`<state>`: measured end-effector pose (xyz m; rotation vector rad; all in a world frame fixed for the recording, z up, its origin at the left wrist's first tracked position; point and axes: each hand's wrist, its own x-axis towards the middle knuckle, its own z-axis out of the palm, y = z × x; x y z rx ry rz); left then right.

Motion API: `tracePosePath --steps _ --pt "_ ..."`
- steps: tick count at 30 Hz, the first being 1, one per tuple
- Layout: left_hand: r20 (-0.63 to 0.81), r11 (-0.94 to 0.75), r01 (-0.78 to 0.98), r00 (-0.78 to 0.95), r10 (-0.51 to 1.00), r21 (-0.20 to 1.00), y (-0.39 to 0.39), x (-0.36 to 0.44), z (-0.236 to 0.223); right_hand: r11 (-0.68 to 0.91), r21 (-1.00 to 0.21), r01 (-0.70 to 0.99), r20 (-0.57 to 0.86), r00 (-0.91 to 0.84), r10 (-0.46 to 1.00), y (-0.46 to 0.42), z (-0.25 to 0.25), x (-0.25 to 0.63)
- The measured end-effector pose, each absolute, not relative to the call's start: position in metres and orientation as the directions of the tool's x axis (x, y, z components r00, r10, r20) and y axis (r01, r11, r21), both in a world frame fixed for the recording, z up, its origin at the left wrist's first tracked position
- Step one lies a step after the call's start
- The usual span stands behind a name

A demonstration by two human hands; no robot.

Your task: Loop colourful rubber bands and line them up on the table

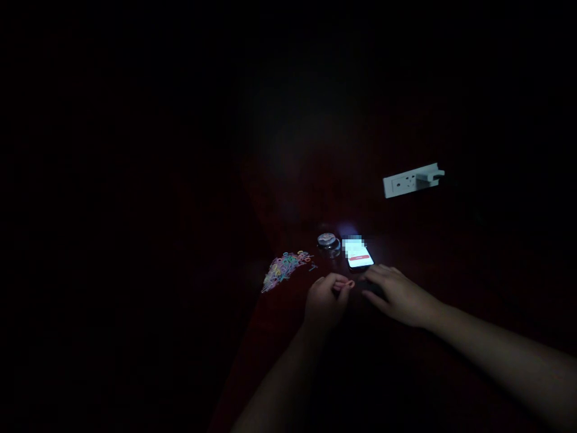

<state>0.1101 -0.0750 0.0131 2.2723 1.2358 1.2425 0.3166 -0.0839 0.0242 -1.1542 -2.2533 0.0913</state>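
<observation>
Left hand (323, 302) pinches small orange loop (351, 284) on near side of smartphone (359, 263); right hand (399, 294) beside smartphone, thumb and fingers parted. Best: light pinch, loop kept in smartphone's glow.

Very dark scene, almost black toward the edges. Brightest is a rectangular, black-edged smartphone with a glowing white screen (359, 262), partly pixelated, a bluish haze beyond it. The bare left hand (322, 304) and bare right hand (400, 294) look dim, soft, shadowed below.
</observation>
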Motion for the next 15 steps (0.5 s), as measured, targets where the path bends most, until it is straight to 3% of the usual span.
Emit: tracePosePath --steps 4,10,15 --pt "0.561 -0.694 0.449 0.409 0.720 0.563 -0.083 0.113 0.027 0.675 -0.380 0.633 0.514 -0.462 0.723 -0.093 0.032 0.311" --pt "0.453 -0.602 0.516 0.397 0.799 0.610 -0.084 0.103 0.032 0.718 -0.413 0.560 0.509 -0.511 0.692 -0.095 0.030 0.312" --pt "0.414 -0.612 0.516 0.454 0.789 0.600 -0.088 0.107 0.035 0.703 -0.509 0.496 0.500 -0.494 0.711 -0.096 0.031 0.311"
